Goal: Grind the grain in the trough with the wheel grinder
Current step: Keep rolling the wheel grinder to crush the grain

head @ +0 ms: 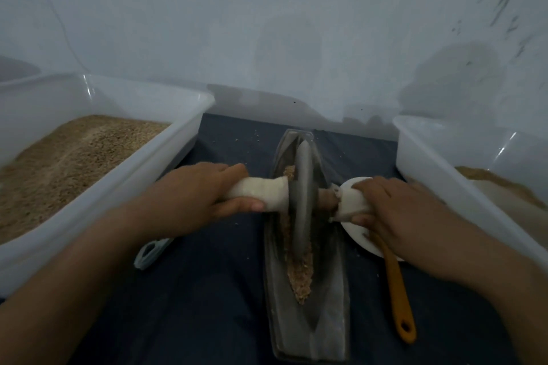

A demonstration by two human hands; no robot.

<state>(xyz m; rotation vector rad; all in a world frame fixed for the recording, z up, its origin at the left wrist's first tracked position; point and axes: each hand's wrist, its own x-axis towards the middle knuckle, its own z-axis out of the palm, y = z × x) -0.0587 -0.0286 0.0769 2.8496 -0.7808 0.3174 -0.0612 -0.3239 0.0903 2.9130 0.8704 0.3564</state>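
1. Your left hand [192, 195] is wrapped tight around the pale padded handle [261, 191] on the left side of the wheel grinder [302, 195], thumb underneath.
2. Your right hand [394, 210] has its fingers curled around the matching handle on the other side.
3. The wheel stands upright in the groove of the trough [308, 320], roughly halfway along it. The trough lies in the middle of the dark-covered worktop [192, 305], running from the near edge toward the back wall.
4. Brownish grain [301, 275] sits in the groove, mostly on the near side of the wheel, with a bit showing behind it too.
5. A big white tub [184, 115] full of grain is along the left edge, and another tub [421, 163] along the right edge.
6. Under your right hand there's a white plate [355, 234] with an orange-handled utensil [397, 290] lying on it, just right of the trough.
7. A pale bluish handle [148, 255] pokes out beside the left tub.
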